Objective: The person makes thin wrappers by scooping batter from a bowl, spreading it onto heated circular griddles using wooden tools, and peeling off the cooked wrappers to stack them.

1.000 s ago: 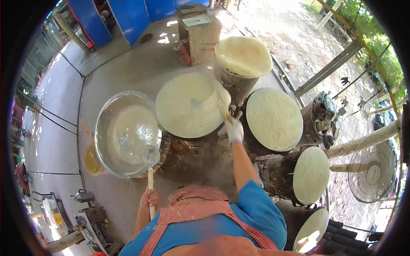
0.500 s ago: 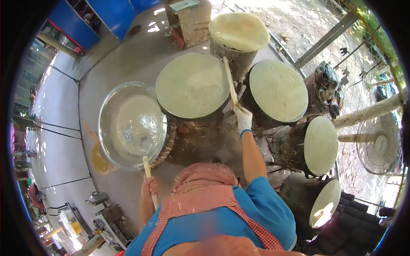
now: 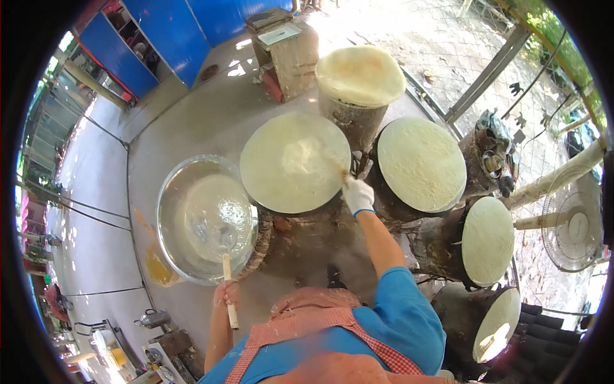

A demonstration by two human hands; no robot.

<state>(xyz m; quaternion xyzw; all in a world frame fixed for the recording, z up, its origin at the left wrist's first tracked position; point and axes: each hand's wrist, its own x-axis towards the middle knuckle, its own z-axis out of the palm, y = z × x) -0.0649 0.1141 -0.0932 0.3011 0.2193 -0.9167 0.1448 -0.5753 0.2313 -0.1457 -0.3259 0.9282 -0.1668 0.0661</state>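
Note:
My bare left hand (image 3: pixel 226 292) is closed around the pale handle of a ladle (image 3: pixel 227 267). The ladle's far end dips into white batter in a wide metal basin (image 3: pixel 167 246). My right hand (image 3: pixel 357 194), in a white glove, is closed on a wooden stick (image 3: pixel 343 171), blurred and foreshortened. The stick reaches over the right edge of the middle round griddle, which is covered by a thin pale sheet of batter (image 3: pixel 291 163). A lighter wet patch lies near the middle of this sheet.
A griddle with a pale crepe (image 3: pixel 421 164) stands just right of my gloved hand. Two more griddles (image 3: pixel 487 241) curve down the right side. Behind, a large crepe (image 3: pixel 361 73) overhangs a drum. A fan (image 3: pixel 572 224) stands far right; a yellow container (image 3: pixel 160 265) sits left of the basin.
The view has tilted, so everything sits lower in the picture. My right hand has drawn the stick across toward the griddle's right edge, and the stick appears shorter. The left hand still grips the ladle.

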